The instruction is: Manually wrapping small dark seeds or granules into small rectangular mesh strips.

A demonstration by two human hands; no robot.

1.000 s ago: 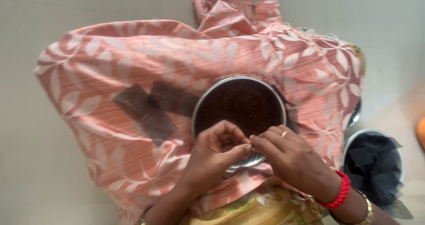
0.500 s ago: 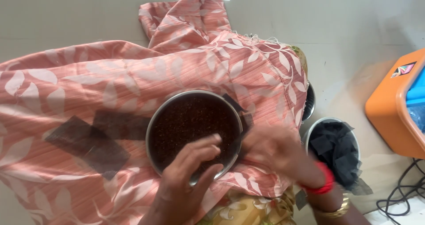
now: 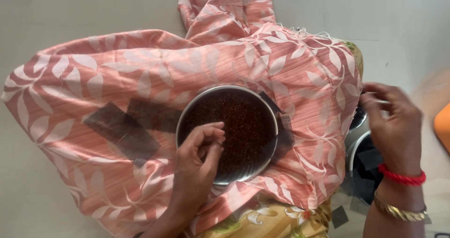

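Pink leaf cloth (image 3: pixel 140 78) bears round plate (image 3: pixel 228 135); left hand (image 3: pixel 199 158) pinching, right hand (image 3: pixel 391 121) seemingly pinching.

The cloth (image 3: pixel 140 78) is salmon pink with fine ribbing and pale, whitish leaf sprigs; dark grey translucent patches (image 3: pixel 124 130) lie on it. The plate (image 3: pixel 228 135) is silver steel, filled with dark reddish-brown grains (image 3: pixel 243 121). Below it shows a yellow fabric (image 3: pixel 262 221) with white flowers. The right hand (image 3: pixel 393 123) wears a red thread and a gold bangle (image 3: pixel 398 212). The floor (image 3: pixel 70 8) is pale beige.
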